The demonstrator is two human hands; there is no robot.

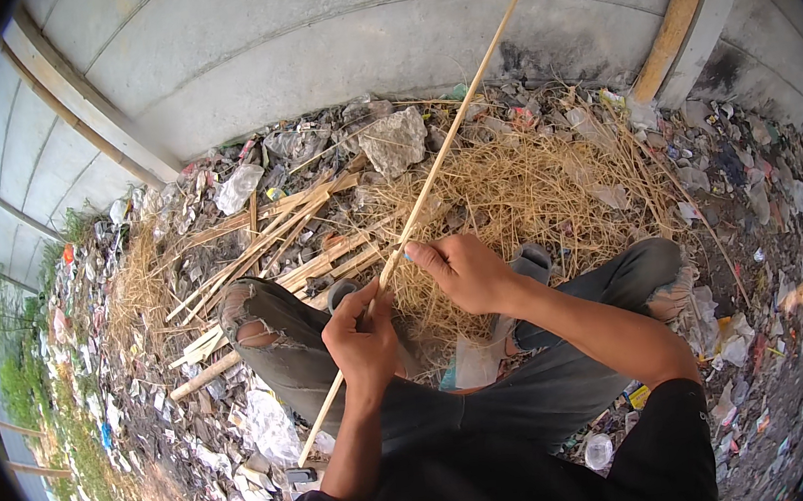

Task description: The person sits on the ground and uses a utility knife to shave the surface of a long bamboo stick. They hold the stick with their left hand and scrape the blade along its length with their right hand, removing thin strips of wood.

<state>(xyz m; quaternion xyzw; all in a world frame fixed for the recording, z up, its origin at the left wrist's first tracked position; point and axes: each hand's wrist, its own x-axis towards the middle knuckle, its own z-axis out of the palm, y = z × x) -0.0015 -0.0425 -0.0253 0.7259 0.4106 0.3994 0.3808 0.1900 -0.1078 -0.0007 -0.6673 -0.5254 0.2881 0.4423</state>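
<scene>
A long, pale bamboo strip (464,102) slants across my lap, from low on the left up toward the wall on the right. My left hand (362,338) is closed around its lower part; a small dark bit shows between the fingers, too hidden to name. Just above it, my right hand (463,273) is closed with the thumb pressed along the strip, and a speck of blue shows at the thumb tip. Between and beyond my bent knees lies a heap of thin, curly straw-coloured shavings (551,181).
Split bamboo pieces (268,240) lie piled ahead and left, beside my ripped-trouser knee (258,329). Behind them sits a grey rock (395,142). A concrete panel wall (332,57) with wooden posts (680,11) closes off the far side. Plastic litter (268,426) covers the ground around me.
</scene>
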